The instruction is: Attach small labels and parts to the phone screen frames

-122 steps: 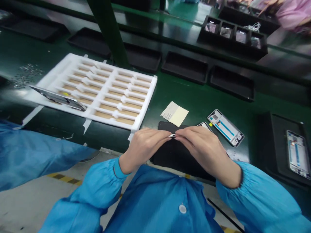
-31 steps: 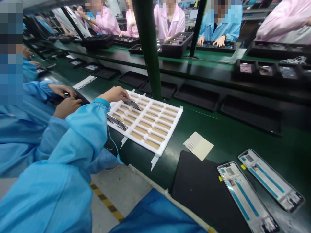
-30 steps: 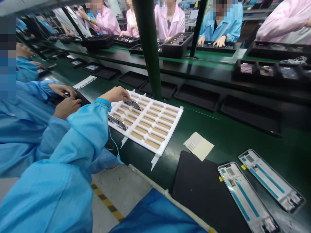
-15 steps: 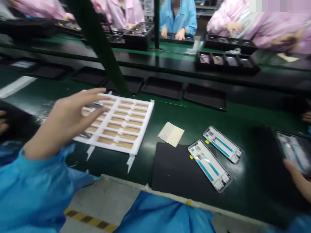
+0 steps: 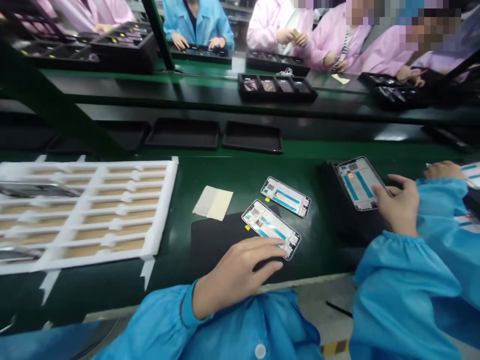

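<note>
My left hand reaches over the lower end of a phone frame, its thumb apart from the fingers; whether the fingertips touch it, I cannot tell. That frame is white inside with blue strips and a yellow tab, and partly overlies a black mat. Behind it lies a second, similar phone frame. On the right, my right hand grips a third phone frame by its right edge, above a black pad. The frame looks slightly tilted.
A white slotted tray with silver items in some slots is at left. A cream paper piece lies behind the mat. Black trays line the back. A green post slants at left. A co-worker's hand is at far right.
My left hand has moved right, from above the slotted tray to the nearer phone frame. The view has swung right, bringing my right hand and its phone frame fully into sight.
</note>
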The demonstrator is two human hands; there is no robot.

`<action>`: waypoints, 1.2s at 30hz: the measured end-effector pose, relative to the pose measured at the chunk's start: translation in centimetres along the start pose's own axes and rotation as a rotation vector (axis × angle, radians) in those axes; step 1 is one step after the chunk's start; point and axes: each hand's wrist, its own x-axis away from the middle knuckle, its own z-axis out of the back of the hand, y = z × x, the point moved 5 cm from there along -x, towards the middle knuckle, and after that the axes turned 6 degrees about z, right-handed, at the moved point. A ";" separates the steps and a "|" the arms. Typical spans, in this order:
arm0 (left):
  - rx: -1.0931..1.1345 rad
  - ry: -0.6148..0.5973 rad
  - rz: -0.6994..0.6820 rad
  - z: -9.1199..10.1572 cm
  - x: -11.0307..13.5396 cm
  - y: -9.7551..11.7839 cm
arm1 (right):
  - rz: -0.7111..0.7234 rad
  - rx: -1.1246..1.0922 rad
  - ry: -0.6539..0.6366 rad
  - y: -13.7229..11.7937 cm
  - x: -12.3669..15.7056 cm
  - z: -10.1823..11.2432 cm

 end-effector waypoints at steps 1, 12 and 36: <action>0.107 0.008 0.076 -0.5 -0.6 -0.4 | -0.013 -0.046 0.036 -1.0 0.6 0.5; 0.973 0.265 0.483 -2.7 -3.9 -4.2 | 0.238 -0.676 -0.281 -18.1 13.4 -3.6; 0.013 -0.033 0.553 8.2 3.3 -8.7 | -0.044 0.579 -0.433 -3.4 -1.7 -4.3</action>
